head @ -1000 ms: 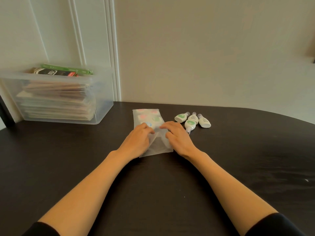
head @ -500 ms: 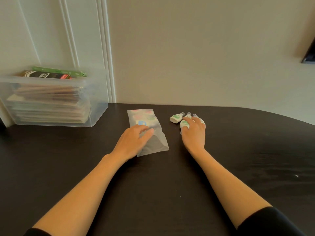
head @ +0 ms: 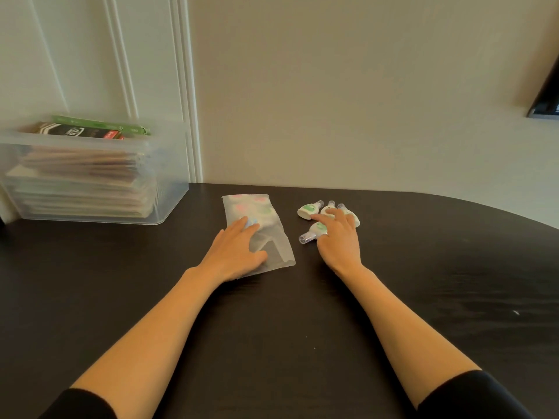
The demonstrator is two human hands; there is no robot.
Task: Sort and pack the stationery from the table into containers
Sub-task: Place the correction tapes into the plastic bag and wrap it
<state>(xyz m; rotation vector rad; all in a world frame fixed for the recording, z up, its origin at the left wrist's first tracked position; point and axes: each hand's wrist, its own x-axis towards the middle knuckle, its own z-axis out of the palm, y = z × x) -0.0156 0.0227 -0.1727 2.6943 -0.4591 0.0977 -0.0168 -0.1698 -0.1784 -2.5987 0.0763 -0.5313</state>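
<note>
A frosted plastic pouch point(head: 266, 219) with pastel shapes inside lies flat on the dark table point(head: 272, 328). My left hand point(head: 234, 252) rests on the pouch's near left part, fingers spread. To the right lie several small white correction-tape dispensers with green labels point(head: 308, 210). My right hand point(head: 338, 240) lies over them, its straight fingers touching the middle ones; one dispenser point(head: 314, 231) sticks out beside the thumb side.
A clear plastic storage box point(head: 90, 173) stands at the table's far left, filled with stacked paper goods and dark and green packets on top. The wall runs right behind the table's back edge. A dark object point(head: 544, 101) sits on the wall at right.
My right hand left the pouch and moved right onto the dispensers. One dispenser has shifted nearer. My left hand stayed on the pouch.
</note>
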